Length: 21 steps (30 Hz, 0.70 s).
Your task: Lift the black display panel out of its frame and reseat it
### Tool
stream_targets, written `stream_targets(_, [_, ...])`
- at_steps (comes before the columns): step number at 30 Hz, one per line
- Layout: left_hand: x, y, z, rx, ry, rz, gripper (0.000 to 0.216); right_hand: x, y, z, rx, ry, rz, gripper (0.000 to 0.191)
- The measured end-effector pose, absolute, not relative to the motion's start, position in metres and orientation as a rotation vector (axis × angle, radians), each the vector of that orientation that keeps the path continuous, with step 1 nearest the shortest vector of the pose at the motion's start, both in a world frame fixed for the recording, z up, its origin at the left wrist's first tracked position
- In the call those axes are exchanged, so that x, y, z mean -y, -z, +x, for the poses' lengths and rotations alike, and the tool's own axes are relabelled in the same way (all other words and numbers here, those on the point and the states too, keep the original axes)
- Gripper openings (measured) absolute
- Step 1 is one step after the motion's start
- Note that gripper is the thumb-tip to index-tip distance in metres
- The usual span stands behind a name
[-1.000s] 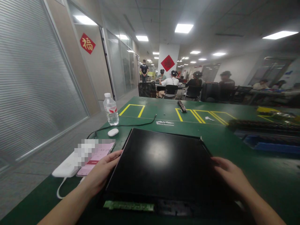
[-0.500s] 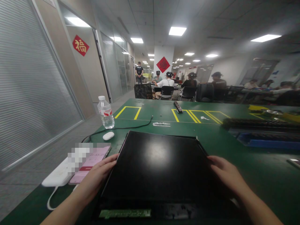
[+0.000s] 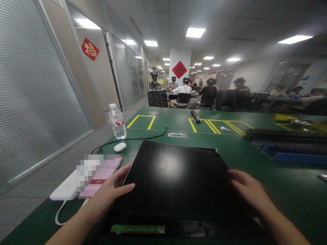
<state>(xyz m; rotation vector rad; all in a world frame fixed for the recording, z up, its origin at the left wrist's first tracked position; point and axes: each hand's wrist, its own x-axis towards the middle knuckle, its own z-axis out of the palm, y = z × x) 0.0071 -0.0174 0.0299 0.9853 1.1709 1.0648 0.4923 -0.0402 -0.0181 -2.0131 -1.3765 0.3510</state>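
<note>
A black LCD panel (image 3: 176,180) lies in front of me, its glossy face up and catching a ceiling light. Along its near edge runs a strip of green circuit board (image 3: 138,229). Another dark edge shows beneath the panel at the far right corner; whether that is a second panel or a frame I cannot tell. My left hand (image 3: 116,185) grips the left edge, thumb on top and fingers partly hidden under the side. On the right edge, my right hand (image 3: 246,183) holds the panel by its side, its fingertips partly out of sight.
Left of the panel are a pink-screened phone (image 3: 102,180), a white power bank (image 3: 66,189), a white earbud case (image 3: 120,147) and a water bottle (image 3: 117,122). A black cable (image 3: 143,138) crosses the green table (image 3: 288,200). Blue and black trays (image 3: 293,153) stand at right.
My left thumb has come over onto the panel's top face, and its fingers have slid around the left edge. My right hand stays at the right edge. The view has shifted slightly.
</note>
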Motion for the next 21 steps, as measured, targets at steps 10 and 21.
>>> stream_targets(10, [0.0208,-0.0346,0.0065,-1.213,-1.079,1.027,0.082,0.0402,0.0137,0.4901,1.361,-0.398,-2.054,0.045])
stream_targets(21, [0.0236,-0.0395,0.0105,-1.140,-1.109,1.041,0.095,0.0391,0.0142,0.4916,1.253,-0.466,-2.041,0.063])
